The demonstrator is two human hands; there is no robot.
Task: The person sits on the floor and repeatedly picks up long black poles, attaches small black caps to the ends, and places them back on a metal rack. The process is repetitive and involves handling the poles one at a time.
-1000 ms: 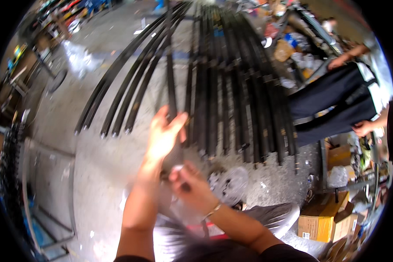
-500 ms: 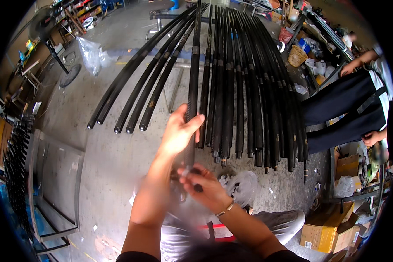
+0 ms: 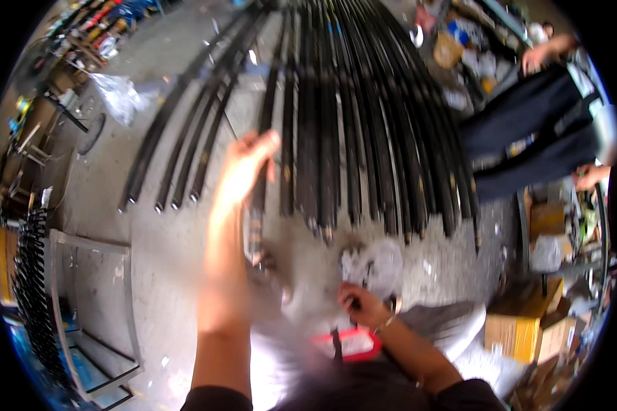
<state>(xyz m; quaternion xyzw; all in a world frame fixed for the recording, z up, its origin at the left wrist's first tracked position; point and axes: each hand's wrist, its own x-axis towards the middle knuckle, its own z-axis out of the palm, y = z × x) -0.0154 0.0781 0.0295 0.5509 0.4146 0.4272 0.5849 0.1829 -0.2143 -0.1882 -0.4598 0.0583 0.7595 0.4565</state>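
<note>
left hand [image 3: 243, 168] is raised over the near end of a black bar [image 3: 262, 164], fingers together and curled round it, thumb side hidden behind the palm; looks clamped on the bar but motion blur makes contact hard to confirm. the bar is one of a big row of long black bars [image 3: 363, 116] lying on the concrete floor [image 3: 171, 246], running far to near, far ends cut off at the top edge. right hand [image 3: 360, 305] is low and near, just by a clear plastic bag [image 3: 370, 267]; fingers bent in, can't tell if they pinch anything, all smeared. a red-edged item [image 3: 353, 342] sits just near of that hand, mostly hidden, kind unclear. left: a metal frame [image 3: 92, 308] and a rack of dark rods [image 3: 31, 294], partly cut by the rim. right: another person in dark clothes [image 3: 535, 137], only partly in view, plus cardboard boxes [image 3: 521, 332].
</note>
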